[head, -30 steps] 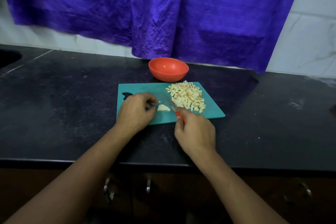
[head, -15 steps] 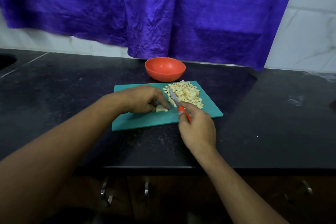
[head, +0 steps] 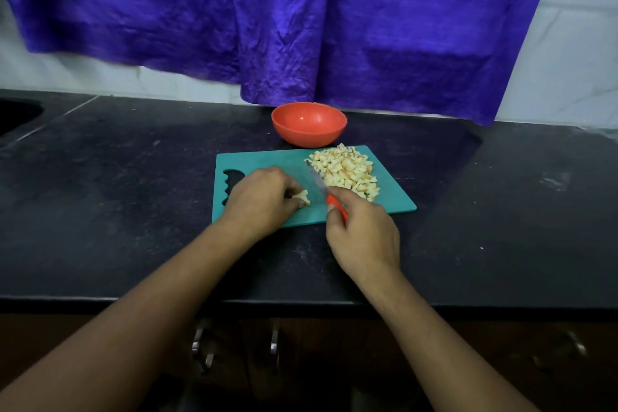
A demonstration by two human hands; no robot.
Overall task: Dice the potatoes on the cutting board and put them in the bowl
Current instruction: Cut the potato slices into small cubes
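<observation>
The fingers [head: 290,187] of the left hand [head: 259,202] are curled down over a small potato piece [head: 303,197], pinning it to the cutting board [head: 267,159] about midway along, towards the near edge. That hand lies knuckles-up, and its forearm runs in from the lower left across the counter's front edge. The right hand [head: 364,237] sits just off the board's near edge, above the counter [head: 133,194]. Its fingers are wrapped round the red handle of a knife [head: 317,182]. The blade slants away and to the left, passing just right of the held piece, with its tip close to the heap. Whether the edge touches the board, I can't tell.

Counting it up, there is one teal board with a wavy grip slot at its left end, one knife, and one piece not yet cut. One heap of diced potato [head: 344,170] fills the board's far right corner, too many cubes to count. One orange bowl [head: 309,124] stands on the counter just behind the board's far edge. A purple cloth [head: 301,27] hangs down the wall behind it. Two metal handles [head: 274,341] show on the cupboard front below the counter.
</observation>
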